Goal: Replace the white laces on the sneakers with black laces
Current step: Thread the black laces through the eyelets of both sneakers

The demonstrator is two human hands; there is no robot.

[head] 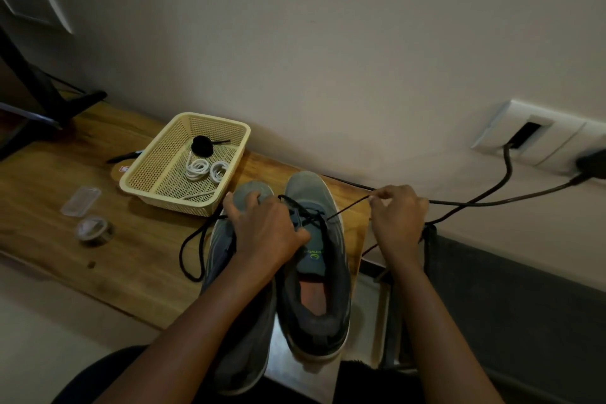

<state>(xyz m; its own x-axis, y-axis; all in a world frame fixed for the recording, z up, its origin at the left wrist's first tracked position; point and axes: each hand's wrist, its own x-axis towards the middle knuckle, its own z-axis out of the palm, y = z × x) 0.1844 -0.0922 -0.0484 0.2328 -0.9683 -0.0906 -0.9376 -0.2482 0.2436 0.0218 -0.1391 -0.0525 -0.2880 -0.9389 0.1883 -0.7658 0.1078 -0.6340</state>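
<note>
— What is lying nearest on the wooden surface?

— Two grey mesh sneakers, side by side at its right edge, heels hanging over the near edge. The left hand is gripping the left sneaker over its forepart, fingers curled, thumb pressing on the right sneaker by its tongue. The right hand is pinching one end of a black lace and drawing it taut past the right edge.

— Where is that lace running?

— It is crossing the right sneaker's front eyelets; its other end is trailing in a slack loop on the wood to the left.

— And the container?

— Beyond the toes, a cream plastic basket with perforated walls is holding two coiled white laces and a bundled black lace. Left of it, a roll of clear tape and a clear plastic case are sitting on the wood.
</note>
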